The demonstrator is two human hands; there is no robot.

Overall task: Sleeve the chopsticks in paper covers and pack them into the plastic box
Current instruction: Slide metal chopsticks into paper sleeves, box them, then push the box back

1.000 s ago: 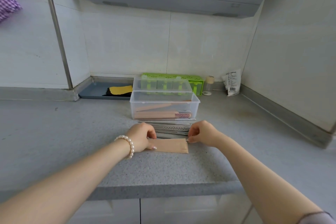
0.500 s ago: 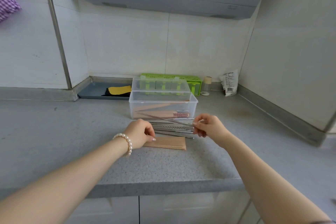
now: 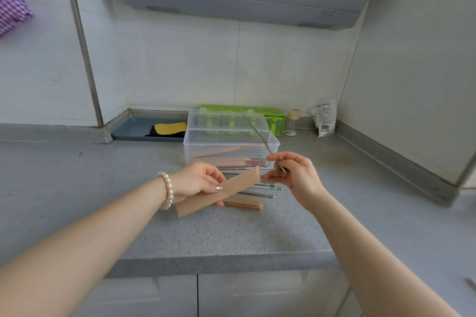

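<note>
Head view: the plastic box [image 3: 203, 148], clear and with its lid tipped back, is taken as the landmark; it stands on the grey tabletop [image 3: 77, 188] and paper-sleeved pieces are seen lying inside it. Just in front of the box, a paper cover [image 3: 239, 183] is held off the tabletop by the left hand [image 3: 197, 181], thumb on top and fingers curled under it, the cover slanting up toward the right. In front of the box's right corner, a thin metal chopstick [image 3: 260, 137] is pinched by the right hand [image 3: 296, 175] between thumb and fingertips, its far end rising across the box lid; one or two sticks, probably, the blur prevents a count. Loose metal chopsticks [image 3: 260, 189] lie directly in front of the box, partly hidden by the cover. A stack of paper covers [image 3: 244, 204] lies in front of those. Behind the box a green rack [image 3: 277, 117] is set against the wall. Left of and behind the box a grey tray [image 3: 134, 128] is seen. A pearl bracelet [image 3: 167, 190] is worn on the left wrist.
</note>
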